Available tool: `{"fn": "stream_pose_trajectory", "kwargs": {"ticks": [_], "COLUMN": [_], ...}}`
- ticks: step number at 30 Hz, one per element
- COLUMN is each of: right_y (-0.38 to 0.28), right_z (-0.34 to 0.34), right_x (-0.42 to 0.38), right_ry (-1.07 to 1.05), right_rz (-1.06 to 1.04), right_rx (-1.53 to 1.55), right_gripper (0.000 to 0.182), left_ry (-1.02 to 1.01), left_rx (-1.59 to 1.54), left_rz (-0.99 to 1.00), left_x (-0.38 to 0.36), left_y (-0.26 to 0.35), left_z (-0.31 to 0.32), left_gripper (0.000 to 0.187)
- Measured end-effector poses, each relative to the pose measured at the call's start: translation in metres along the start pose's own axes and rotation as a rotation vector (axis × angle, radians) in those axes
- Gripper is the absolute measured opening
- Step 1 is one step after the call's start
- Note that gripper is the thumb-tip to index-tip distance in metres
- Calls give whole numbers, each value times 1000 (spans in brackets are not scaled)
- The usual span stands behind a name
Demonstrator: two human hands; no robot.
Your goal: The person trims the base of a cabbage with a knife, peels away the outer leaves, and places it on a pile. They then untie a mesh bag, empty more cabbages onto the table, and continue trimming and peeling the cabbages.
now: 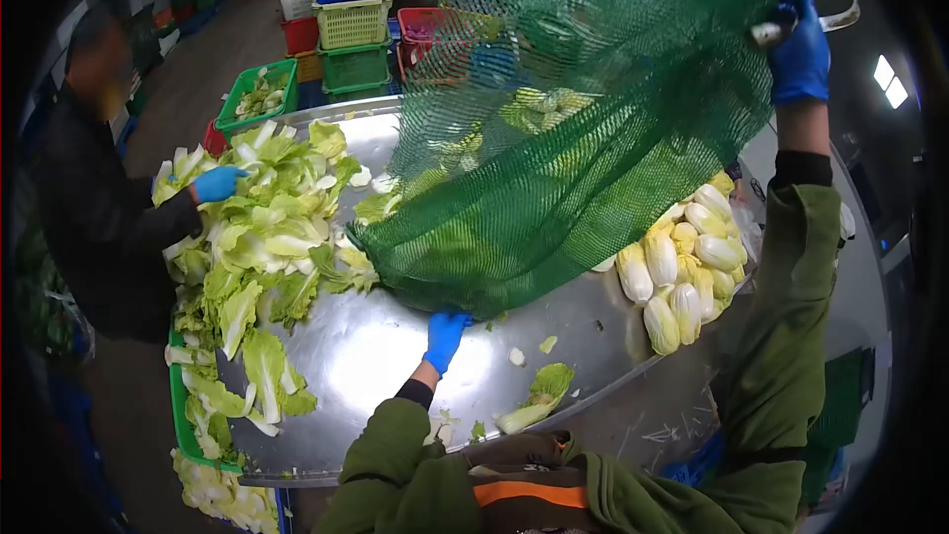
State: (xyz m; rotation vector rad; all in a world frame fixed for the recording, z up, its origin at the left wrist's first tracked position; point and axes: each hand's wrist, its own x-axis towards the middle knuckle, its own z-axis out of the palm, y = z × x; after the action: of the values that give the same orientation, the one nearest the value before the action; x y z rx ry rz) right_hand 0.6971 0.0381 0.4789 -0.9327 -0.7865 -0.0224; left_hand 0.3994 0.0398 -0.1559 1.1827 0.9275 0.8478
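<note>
A large green mesh bag point(514, 227) stretches across the metal table, raised at its right end and with some cabbages showing through it. My right hand point(799, 54), in a blue glove, is lifted high at the right and closed on the gathered end of the bag. A knife point(840, 17) is also in that hand, its pale tip sticking out to the right. Low in the middle, my blue-gloved left hand point(447, 338) grips the bag's bottom edge. One loose cabbage leaf point(542, 400) and small scraps lie on the table point(386, 366) near it.
Trimmed cabbages point(682, 267) are piled at the right. A heap of loose leaves point(267, 227) covers the left side, where a co-worker's gloved hand point(219, 183) rests on it. Stacked crates point(354, 20) and a green bin point(257, 94) stand behind the table.
</note>
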Motion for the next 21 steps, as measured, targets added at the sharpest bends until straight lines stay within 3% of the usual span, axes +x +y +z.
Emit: {"fn": "stream_pose_trajectory", "kwargs": {"ticks": [2,5,6,7,8,10,11,13,15,17,19,20,21], "right_y": [25,68,91,119,141,182,200,222,216,199,182,186,174], "right_z": [-33,-63,-81,-102,-109,-118,-122,-125,-117,-115,-123,-131,-126], "right_x": [15,9,21,29,11,-29,-43,-62,-68,-43,-6,3,-7], "right_ry": [-6,-80,-138,-193,-258,-284,-255,-239,-230,-90,127,-78,-230], "right_rz": [10,80,203,331,338,427,516,614,544,386,232,159,324], "right_rx": [13,-49,-39,-30,-77,-196,-272,-296,-254,60,42,-9,-309], "right_gripper": [26,27,26,25,23,21,20,18,18,16,15,16,18], "left_ry": [-9,24,2,7,-135,-210,-397,-178,-30,-243,-131,-137,-144], "left_rx": [-349,-502,-555,-702,-942,-611,-803,-508,-893,-881,-956,-974,-987], "left_rz": [35,227,296,441,347,497,706,1125,1065,933,825,676,521], "left_x": [7,27,34,32,6,-51,-56,-71,-57,-36,-9,8,14], "left_y": [44,131,158,210,274,365,374,431,471,477,455,432,417], "left_z": [-7,-24,-33,-38,-40,-37,-48,-74,-126,-192,-265,-293,-315], "left_gripper": [17,13,12,9,7,7,9,14,18,18,18,17,17]}}
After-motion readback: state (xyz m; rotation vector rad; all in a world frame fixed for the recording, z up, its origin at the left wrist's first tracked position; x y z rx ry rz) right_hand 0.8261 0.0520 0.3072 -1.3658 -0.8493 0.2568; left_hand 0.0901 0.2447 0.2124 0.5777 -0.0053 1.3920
